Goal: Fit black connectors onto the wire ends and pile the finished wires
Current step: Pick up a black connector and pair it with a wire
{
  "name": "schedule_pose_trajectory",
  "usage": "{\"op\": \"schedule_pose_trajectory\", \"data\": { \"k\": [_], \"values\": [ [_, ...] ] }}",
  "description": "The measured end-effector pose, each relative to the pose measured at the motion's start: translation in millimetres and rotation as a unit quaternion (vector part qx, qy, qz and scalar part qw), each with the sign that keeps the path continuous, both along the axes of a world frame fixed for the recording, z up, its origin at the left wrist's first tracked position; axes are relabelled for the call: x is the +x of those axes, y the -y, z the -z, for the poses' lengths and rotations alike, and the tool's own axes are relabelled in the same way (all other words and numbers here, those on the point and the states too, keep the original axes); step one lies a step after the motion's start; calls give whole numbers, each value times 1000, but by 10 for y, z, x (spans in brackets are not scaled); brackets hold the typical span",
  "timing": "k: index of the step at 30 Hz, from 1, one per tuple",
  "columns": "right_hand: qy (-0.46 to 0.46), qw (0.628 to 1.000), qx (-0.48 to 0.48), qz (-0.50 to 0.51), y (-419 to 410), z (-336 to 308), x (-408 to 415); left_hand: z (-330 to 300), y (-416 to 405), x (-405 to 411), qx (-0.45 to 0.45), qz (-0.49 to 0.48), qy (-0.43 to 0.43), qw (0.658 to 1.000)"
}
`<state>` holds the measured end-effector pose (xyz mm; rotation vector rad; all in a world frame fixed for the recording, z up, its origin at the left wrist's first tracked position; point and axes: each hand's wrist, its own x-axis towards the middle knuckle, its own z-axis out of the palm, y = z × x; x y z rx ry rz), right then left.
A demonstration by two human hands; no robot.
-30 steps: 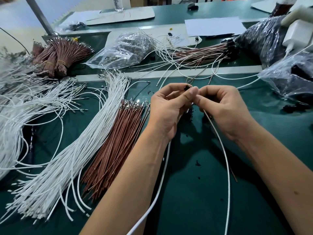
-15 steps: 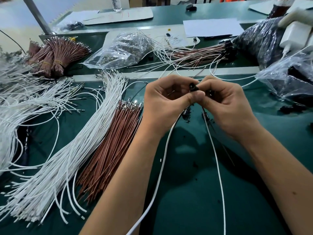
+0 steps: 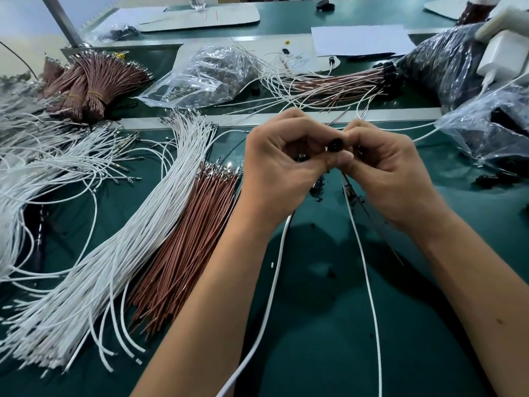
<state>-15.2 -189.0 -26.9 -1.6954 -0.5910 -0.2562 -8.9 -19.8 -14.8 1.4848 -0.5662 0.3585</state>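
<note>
A green tabletop (image 3: pixel 329 339) carries everything, and the black connector (image 3: pixel 334 145) held above its middle serves as the landmark. Far to the left of the connector sprawls a loose mass of white wires (image 3: pixel 43 156), and between that mass and the connector a long sheaf of white wires (image 3: pixel 120 253) runs diagonally toward the near edge. Just beside that sheaf, closer to the connector, lies a straight bundle of brown wires (image 3: pixel 183 253) with metal terminals at its far end. Beyond the connector and to its right rests the pile of finished wires (image 3: pixel 337 87), brown and white strands with black connectors clustered at the right end. Behind the connector to the left sit tied bunches of brown wires (image 3: pixel 91 81) and a clear plastic bag (image 3: pixel 206 75); to its right lie dark plastic bags (image 3: pixel 446 61). The left hand (image 3: pixel 283 167) and the right hand (image 3: pixel 392 173) meet at the connector, both with fingers curled, pinching it between their fingertips. A thin white wire (image 3: pixel 369 296) hangs from under the right hand toward the near edge, and a thicker white cable (image 3: pixel 266 310) trails from below the left hand.
</note>
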Motion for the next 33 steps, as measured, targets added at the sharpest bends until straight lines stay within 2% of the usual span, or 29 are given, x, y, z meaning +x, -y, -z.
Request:
{"op": "schedule_pose_trajectory", "data": {
  "k": [7, 15, 18, 21, 25, 29, 33],
  "values": [
    [-6, 999, 8, -31, -18, -25, -25, -11, -4, -18, 8, 3, 1, 1000],
    [-14, 1000, -22, -4, 9, -14, -17, 1, 14, -29, -28, 18, -9, 999],
    [-31, 999, -13, 15, 11, 5, -27, 16, 53, -50, -69, 23, -49, 996],
    [-34, 997, 14, 70, 60, 11, -18, 52, 30, -27, -104, 17, -139, 985],
    [-8, 992, -36, 125, 135, 2, 11, 87, -49, 9, -105, -3, -255, 961],
    [78, 982, -125, 122, 7, 1, -54, 96, -44, 16, -125, -13, -284, 951],
    [129, 954, -206, 174, -67, 24, -65, 101, -49, 22, -118, -22, -289, 950]
  ]
}}
